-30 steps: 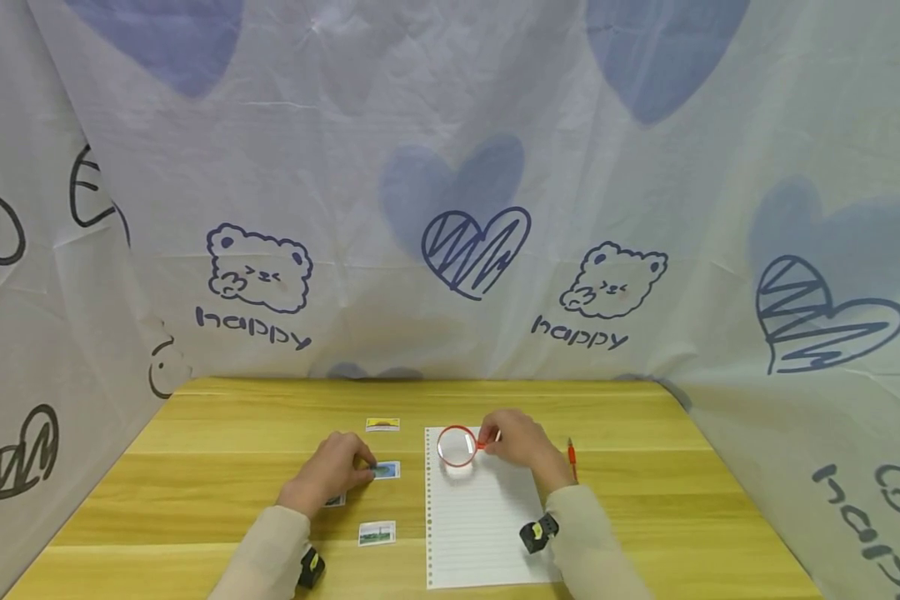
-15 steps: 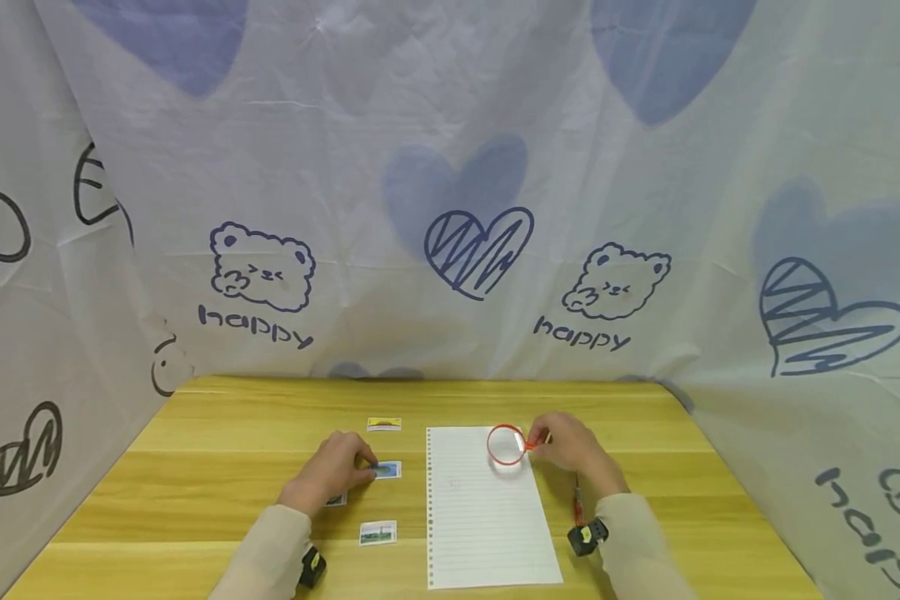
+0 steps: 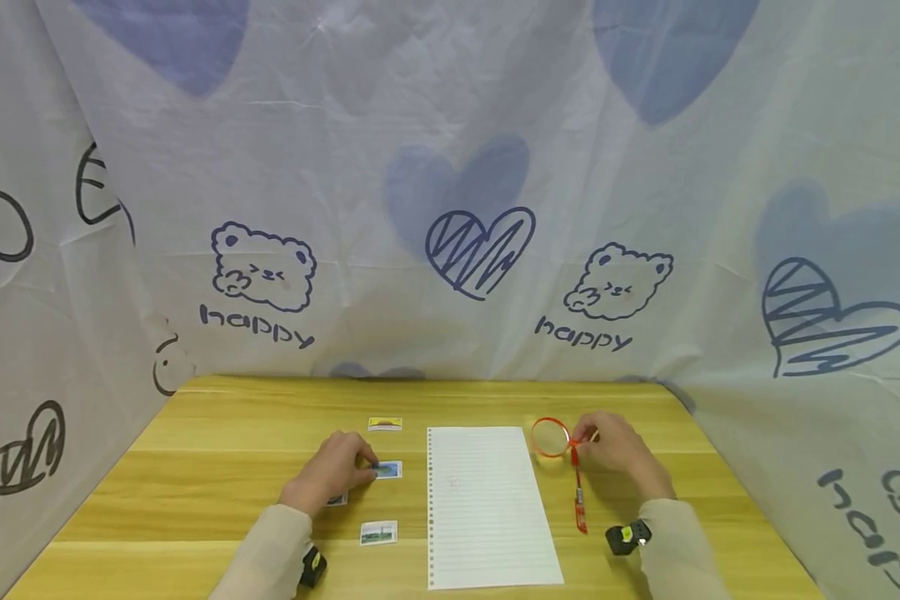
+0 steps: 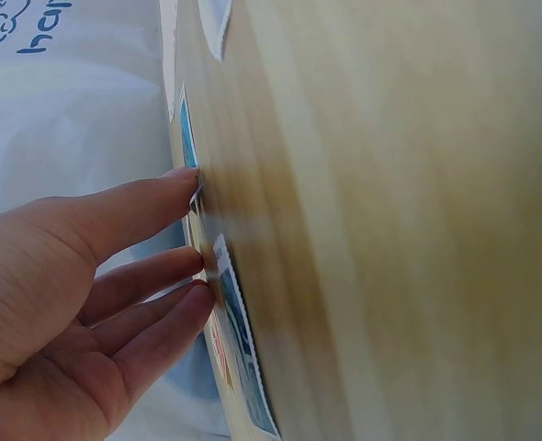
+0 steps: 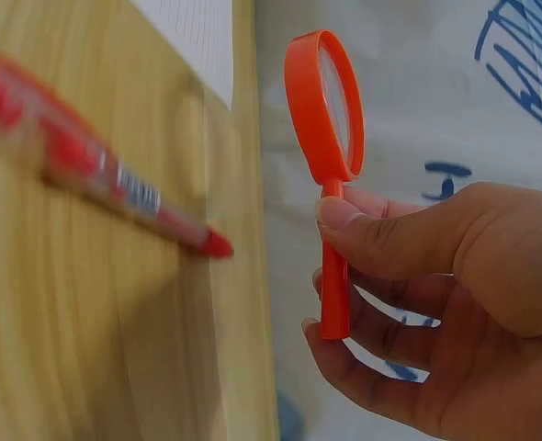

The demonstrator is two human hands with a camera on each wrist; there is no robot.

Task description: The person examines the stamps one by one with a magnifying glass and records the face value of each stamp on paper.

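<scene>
My right hand grips a red magnifying glass by its handle, thumb on one side and fingers on the other. In the head view its round lens stands above the table, just right of the lined paper. On the left, the thumb and fingertips of my left hand touch the left edge of a blue postage stamp lying on the table. Another stamp, dark with a white border, lies beside those fingers in the left wrist view; the hand partly hides it in the head view.
A lined sheet with punched holes and a faint reddish mark lies mid-table. Right of it lies a red pen, below the magnifying glass. A yellow stamp is farther back, a green one nearer. A printed cloth hangs behind.
My right hand has carried the magnifying glass rightward, from over the sheet to beyond its right edge, uncovering the faint mark and the pen. My left hand has stayed at the blue stamp.
</scene>
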